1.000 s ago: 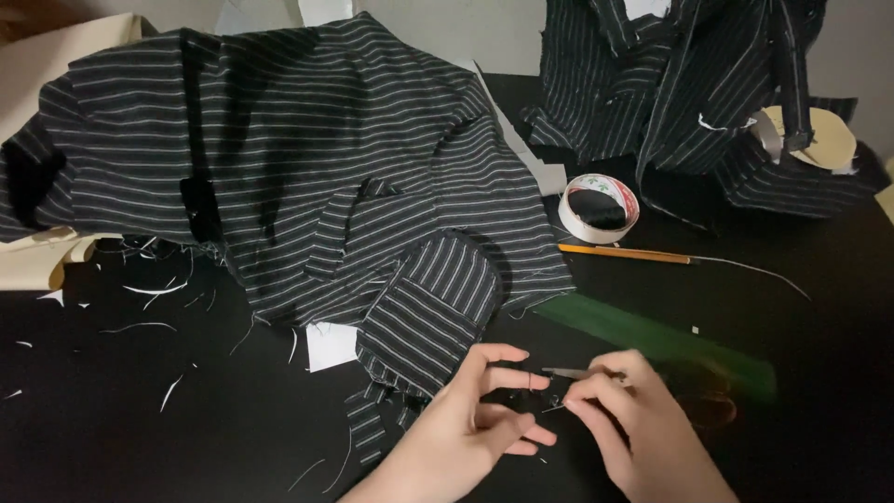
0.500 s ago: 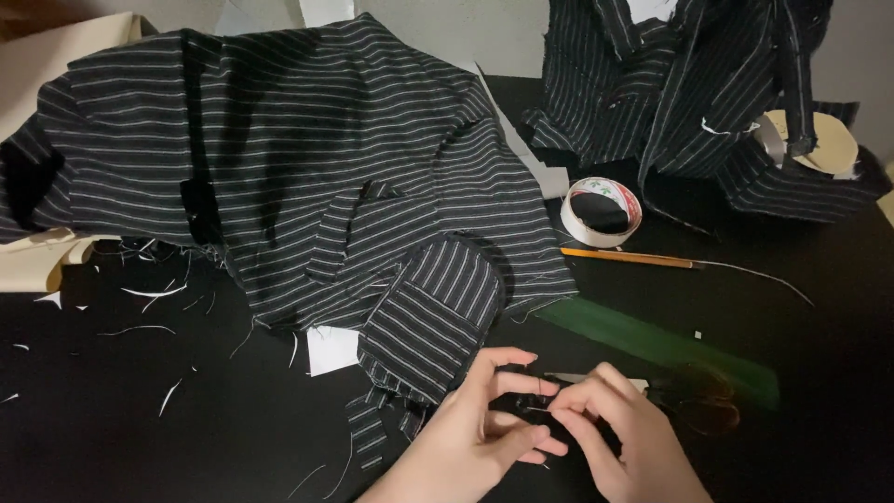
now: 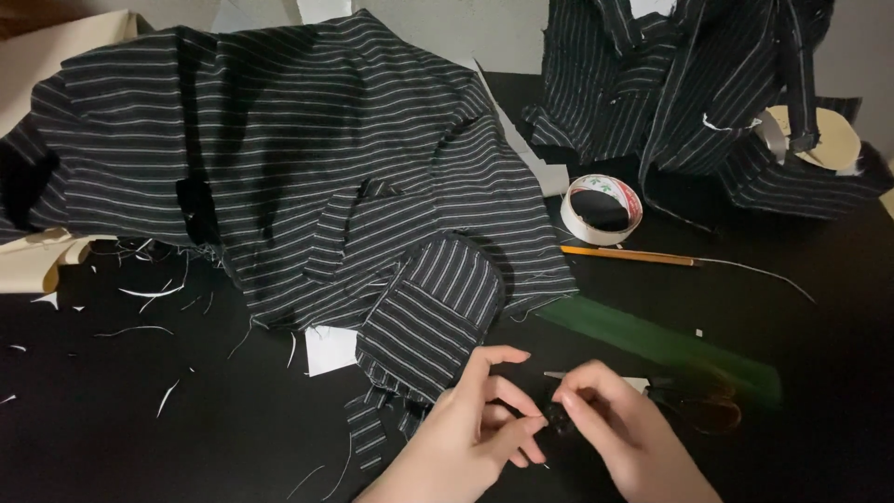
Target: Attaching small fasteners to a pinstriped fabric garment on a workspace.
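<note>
Clearly my left hand (image 3: pixel 470 433) and right hand (image 3: pixel 619 433) meet low over the black table (image 3: pixel 186 438), both pinched together on a small dark piece (image 3: pixel 557 416) just right of the striped sleeve (image 3: pixel 428 312). I judge steady fingertips matter here: keep the piece pinned and clear of the scissors (image 3: pixel 698 405) beside the green ruler (image 3: pixel 661 346).

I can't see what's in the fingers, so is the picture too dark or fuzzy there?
Head view: light is dim and the table is black, so the small dark thing pinched between the left hand and right hand blends in; the scissors are murky and soft; the striped fabric and tape roll show clearly, without glare.
</note>
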